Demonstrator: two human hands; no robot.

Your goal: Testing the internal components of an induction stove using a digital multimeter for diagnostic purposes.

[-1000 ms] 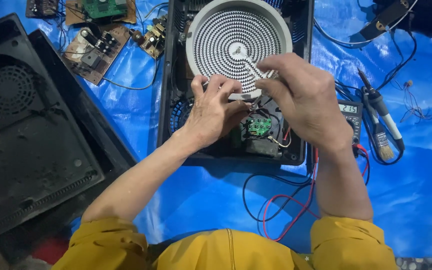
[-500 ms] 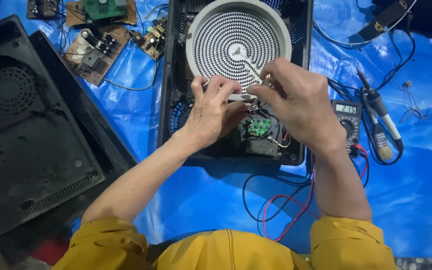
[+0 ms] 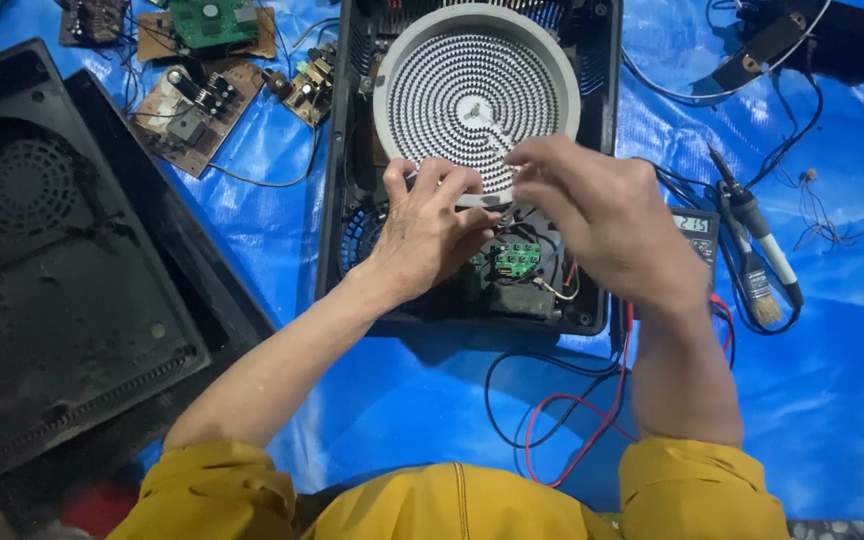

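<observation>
Both hands meet at the near rim of the coil [image 3: 477, 100] seated in the opened cooker [image 3: 592, 250], left hand [image 3: 432, 225] pinching its edge, right hand [image 3: 602, 215] curled, grip hidden.

Both my hands, left hand [image 3: 430, 225] and right hand [image 3: 602, 215], pinch at the near rim of the round heating coil [image 3: 477, 95] in the open cooker base [image 3: 602, 300].
</observation>
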